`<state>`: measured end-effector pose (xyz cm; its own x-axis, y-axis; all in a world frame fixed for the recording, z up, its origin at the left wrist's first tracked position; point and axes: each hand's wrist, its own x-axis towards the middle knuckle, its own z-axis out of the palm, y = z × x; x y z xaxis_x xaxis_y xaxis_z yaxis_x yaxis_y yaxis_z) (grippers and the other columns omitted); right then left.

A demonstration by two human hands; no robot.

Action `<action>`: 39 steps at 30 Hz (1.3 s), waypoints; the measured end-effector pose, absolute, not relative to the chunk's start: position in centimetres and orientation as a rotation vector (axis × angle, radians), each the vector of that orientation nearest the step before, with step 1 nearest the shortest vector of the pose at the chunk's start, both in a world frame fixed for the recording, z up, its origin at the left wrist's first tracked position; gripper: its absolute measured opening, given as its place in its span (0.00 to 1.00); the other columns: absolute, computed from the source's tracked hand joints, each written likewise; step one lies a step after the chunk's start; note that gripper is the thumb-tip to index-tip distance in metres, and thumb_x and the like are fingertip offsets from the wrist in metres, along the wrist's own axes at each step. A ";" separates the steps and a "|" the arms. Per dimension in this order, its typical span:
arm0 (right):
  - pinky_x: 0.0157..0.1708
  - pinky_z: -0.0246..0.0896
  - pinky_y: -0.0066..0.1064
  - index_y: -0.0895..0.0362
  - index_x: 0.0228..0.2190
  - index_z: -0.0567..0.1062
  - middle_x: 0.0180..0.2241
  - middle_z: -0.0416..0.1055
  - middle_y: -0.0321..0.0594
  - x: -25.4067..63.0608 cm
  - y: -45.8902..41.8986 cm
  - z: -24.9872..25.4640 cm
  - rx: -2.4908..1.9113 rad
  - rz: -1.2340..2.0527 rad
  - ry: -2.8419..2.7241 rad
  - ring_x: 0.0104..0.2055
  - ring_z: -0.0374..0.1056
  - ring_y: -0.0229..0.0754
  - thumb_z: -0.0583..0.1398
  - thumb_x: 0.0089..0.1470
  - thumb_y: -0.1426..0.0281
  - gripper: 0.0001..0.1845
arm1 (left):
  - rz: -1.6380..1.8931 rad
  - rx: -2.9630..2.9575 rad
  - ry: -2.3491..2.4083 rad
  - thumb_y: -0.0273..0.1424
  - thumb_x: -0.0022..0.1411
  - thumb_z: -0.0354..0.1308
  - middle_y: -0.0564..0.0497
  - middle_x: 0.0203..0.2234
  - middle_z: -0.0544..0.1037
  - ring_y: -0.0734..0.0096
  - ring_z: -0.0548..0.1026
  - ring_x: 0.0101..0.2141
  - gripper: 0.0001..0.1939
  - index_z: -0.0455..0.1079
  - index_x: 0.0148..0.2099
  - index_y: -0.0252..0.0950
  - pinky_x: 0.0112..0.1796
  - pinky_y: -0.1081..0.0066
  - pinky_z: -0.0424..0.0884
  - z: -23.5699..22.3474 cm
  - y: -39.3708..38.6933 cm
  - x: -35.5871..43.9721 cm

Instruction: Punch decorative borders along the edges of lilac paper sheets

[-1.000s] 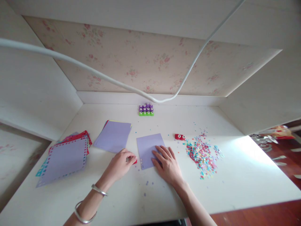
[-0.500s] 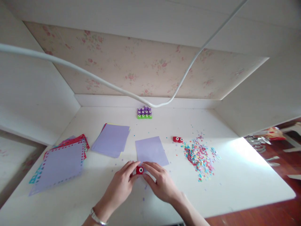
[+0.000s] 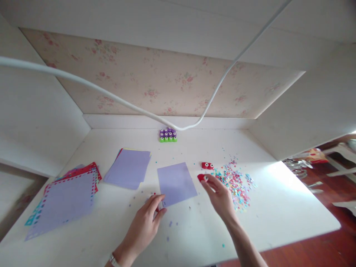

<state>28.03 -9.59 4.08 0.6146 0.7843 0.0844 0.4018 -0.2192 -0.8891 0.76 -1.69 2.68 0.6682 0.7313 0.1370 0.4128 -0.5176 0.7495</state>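
Observation:
A single sheet of purple paper [image 3: 177, 181] lies on the white table in front of me. My left hand [image 3: 147, 218] is at the sheet's lower left corner, thumb and fingers curved and apart, with nothing clearly held. Between finger and thumb of my right hand [image 3: 221, 198] is a small red craft punch [image 3: 202, 178] with a white button, raised to the right of the sheet. Just beyond it, two more red craft punches [image 3: 207, 165] stand side by side.
Purple and green punches [image 3: 168, 135] stand in rows at the back. A paper stack [image 3: 129, 168] lies left, with hole-edged sheets [image 3: 68, 200] farther left. Colourful confetti [image 3: 233, 183] is heaped at right. A white cable [image 3: 133, 105] hangs across the view.
Both hands came together on a red punch below the sheet. My right hand then carried it right, towards the other red punches, while my left hand stayed near the sheet's corner.

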 end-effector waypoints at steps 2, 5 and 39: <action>0.39 0.71 0.37 0.53 0.45 0.75 0.42 0.78 0.45 31.1 -9.6 3.0 -1.957 0.273 -0.851 0.42 0.76 0.49 0.60 0.56 0.54 0.20 | 0.599 2.174 0.888 0.32 0.70 0.51 0.47 0.45 0.75 0.67 0.78 0.37 0.13 0.63 0.56 0.41 0.43 0.65 0.77 2.0 -1.7 0.4; 0.40 0.69 0.38 0.53 0.44 0.76 0.42 0.78 0.45 34.3 -9.3 2.0 -2.142 0.045 -0.878 0.42 0.75 0.50 0.58 0.56 0.52 0.21 | 0.635 2.192 0.891 0.31 0.70 0.50 0.46 0.45 0.76 0.67 0.78 0.40 0.12 0.66 0.54 0.40 0.45 0.67 0.77 1.3 -1.7 0.2; 0.50 0.65 0.47 0.51 0.52 0.74 0.54 0.71 0.44 35.2 -6.3 2.3 -2.337 -0.222 -1.220 0.53 0.68 0.55 0.60 0.55 0.55 0.25 | 0.662 2.232 0.915 0.28 0.71 0.48 0.47 0.41 0.78 0.64 0.78 0.42 0.11 0.68 0.50 0.41 0.44 0.65 0.76 1.4 -2.1 0.3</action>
